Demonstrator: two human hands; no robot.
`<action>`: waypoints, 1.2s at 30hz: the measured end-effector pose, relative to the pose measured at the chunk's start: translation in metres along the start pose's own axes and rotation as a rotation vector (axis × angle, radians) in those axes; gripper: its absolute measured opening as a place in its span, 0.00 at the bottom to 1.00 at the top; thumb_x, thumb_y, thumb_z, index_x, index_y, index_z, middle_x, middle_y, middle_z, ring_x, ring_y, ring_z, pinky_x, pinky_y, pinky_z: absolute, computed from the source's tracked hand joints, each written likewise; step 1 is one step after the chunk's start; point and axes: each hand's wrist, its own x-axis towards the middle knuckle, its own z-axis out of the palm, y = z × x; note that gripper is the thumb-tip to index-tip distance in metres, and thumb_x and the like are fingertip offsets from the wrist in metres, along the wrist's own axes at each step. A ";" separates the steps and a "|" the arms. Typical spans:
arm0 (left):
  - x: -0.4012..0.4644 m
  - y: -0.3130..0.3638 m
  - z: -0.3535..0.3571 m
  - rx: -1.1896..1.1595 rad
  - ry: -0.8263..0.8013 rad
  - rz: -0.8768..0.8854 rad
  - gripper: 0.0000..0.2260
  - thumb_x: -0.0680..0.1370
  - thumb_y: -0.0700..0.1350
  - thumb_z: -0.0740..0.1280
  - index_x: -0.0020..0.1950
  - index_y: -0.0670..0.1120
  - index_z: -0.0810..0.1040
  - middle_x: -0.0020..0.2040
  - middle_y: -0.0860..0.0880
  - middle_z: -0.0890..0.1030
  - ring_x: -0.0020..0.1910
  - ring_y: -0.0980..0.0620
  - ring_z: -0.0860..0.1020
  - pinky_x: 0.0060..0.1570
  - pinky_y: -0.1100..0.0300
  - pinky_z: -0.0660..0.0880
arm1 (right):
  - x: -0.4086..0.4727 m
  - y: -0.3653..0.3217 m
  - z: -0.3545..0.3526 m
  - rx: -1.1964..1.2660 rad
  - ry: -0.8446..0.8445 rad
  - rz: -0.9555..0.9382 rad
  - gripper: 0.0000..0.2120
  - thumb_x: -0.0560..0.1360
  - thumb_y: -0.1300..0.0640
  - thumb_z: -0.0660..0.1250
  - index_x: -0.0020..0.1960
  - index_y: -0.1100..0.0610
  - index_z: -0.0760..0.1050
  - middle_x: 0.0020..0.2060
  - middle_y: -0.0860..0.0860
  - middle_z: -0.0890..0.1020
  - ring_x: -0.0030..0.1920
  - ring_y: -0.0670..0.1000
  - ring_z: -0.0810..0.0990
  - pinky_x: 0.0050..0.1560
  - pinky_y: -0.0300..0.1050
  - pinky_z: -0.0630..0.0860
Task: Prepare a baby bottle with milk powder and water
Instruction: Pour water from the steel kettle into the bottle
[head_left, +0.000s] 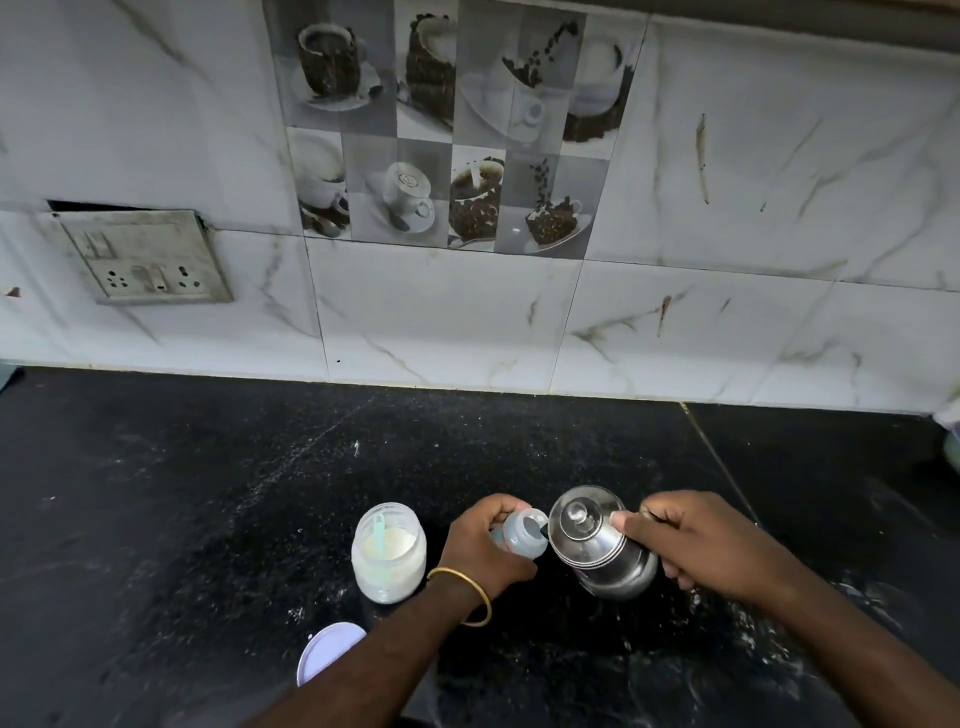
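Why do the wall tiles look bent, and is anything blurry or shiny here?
Head view: the wide-angle lens bows the tile lines; the steel kettle in the right hand throws bright glare; the forearms and the white lid near the bottom edge look soft.

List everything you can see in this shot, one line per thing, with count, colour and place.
baby bottle: one, clear, open-topped, tilted toward the kettle spout, held above the counter near the front centre
steel kettle: one, silver, lid on, tipped with its spout at the bottle's mouth
powder jar: one, clear glass holding white powder and a pale scoop, open, standing left of the bottle
jar lid: one, white, lying flat on the counter in front of the jar
counter: one, black speckled stone
wall tiles: white marble pattern, with a coffee-print panel
socket plate: one, grey, on the wall at left
bangle: one, gold, on the left wrist
left hand: grips the bottle
right hand: grips the kettle
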 end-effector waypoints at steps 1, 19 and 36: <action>0.000 0.000 0.001 0.000 0.000 0.005 0.23 0.56 0.36 0.79 0.46 0.55 0.81 0.45 0.54 0.85 0.43 0.63 0.81 0.44 0.72 0.75 | 0.003 -0.002 -0.003 -0.038 -0.011 -0.001 0.24 0.74 0.35 0.66 0.32 0.54 0.71 0.26 0.51 0.81 0.26 0.49 0.81 0.32 0.45 0.77; -0.003 0.000 0.007 0.028 -0.005 0.015 0.23 0.56 0.39 0.81 0.45 0.57 0.79 0.46 0.56 0.84 0.45 0.60 0.81 0.47 0.69 0.76 | 0.037 -0.044 -0.028 -0.631 -0.014 -0.128 0.29 0.72 0.29 0.61 0.32 0.55 0.69 0.26 0.49 0.74 0.27 0.47 0.72 0.31 0.45 0.66; -0.004 -0.007 0.012 -0.022 -0.020 0.020 0.24 0.54 0.42 0.81 0.45 0.58 0.80 0.46 0.56 0.84 0.44 0.62 0.80 0.45 0.71 0.75 | 0.034 -0.068 -0.029 -0.830 -0.026 -0.145 0.28 0.74 0.30 0.60 0.31 0.53 0.69 0.27 0.48 0.73 0.29 0.46 0.72 0.33 0.45 0.69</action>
